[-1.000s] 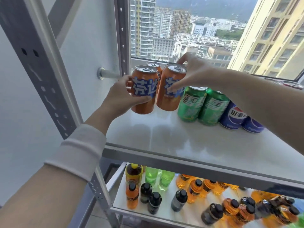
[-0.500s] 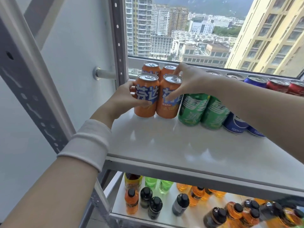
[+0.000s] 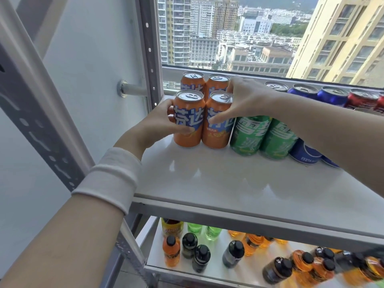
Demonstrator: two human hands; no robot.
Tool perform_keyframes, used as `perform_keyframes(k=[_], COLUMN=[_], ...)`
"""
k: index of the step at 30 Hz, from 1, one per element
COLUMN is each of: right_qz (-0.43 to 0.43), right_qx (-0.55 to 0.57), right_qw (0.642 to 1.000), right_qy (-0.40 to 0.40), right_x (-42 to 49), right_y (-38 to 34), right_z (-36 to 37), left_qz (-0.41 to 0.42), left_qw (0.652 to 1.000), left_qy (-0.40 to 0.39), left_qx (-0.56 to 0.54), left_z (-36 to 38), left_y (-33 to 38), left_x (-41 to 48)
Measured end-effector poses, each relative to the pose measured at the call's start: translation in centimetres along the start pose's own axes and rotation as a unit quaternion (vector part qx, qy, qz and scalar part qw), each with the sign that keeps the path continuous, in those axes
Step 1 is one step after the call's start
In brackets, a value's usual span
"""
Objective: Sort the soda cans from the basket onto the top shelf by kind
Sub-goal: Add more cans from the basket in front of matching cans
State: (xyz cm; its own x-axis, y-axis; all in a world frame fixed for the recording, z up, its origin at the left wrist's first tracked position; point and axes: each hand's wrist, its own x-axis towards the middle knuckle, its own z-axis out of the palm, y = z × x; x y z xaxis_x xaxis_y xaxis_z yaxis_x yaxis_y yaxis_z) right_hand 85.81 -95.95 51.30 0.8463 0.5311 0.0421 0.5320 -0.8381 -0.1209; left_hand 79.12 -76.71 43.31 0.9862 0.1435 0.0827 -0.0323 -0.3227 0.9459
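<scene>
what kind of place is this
Probably a storeroom or mock shop in a high-rise: a metal rack's top shelf holds soda cans, bottled drinks stand below, and the window overlooks towers.

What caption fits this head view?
Left hand and right hand grip two orange cans on the top shelf beside green cans.

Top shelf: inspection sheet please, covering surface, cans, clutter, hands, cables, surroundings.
Surface: glossy white top shelf.
Job's things: front-left orange can and front-right orange can stand side by side before two rear orange cans; green cans, blue cans, red cans run rightward.
Clutter: nothing seen.
Hands: left hand grips front-left orange can; right hand grips front-right orange can.
Cables: nothing seen.
Surroundings: window behind; bottles on lower shelf; rack upright at left.
</scene>
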Motion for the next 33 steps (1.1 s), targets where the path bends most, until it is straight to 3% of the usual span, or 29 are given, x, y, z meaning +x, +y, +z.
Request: perform_keyframes(k=[8, 11, 33], right_qz=[-0.045, -0.051, -0.036], right_qx=[0.020, 0.020, 0.019], right_qw=[0.997, 0.998, 0.998], right_qy=[-0.063, -0.043, -0.038], right_x=[-0.4, -0.5, -0.6], right_y=[-0.2, 0.0, 0.2], right_z=[-1.1, -1.3, -0.8], left_qz=[0.014, 0.026, 0.018], left_qw=[1.000, 0.999, 1.000], left_qy=[0.003, 0.033, 0.017], left_qx=[0.011, 0.004, -0.003], left_z=[1.1, 1.5, 1.4], left_y=[0.1, 0.0, 0.2], left_x=[-0.9, -0.8, -0.6])
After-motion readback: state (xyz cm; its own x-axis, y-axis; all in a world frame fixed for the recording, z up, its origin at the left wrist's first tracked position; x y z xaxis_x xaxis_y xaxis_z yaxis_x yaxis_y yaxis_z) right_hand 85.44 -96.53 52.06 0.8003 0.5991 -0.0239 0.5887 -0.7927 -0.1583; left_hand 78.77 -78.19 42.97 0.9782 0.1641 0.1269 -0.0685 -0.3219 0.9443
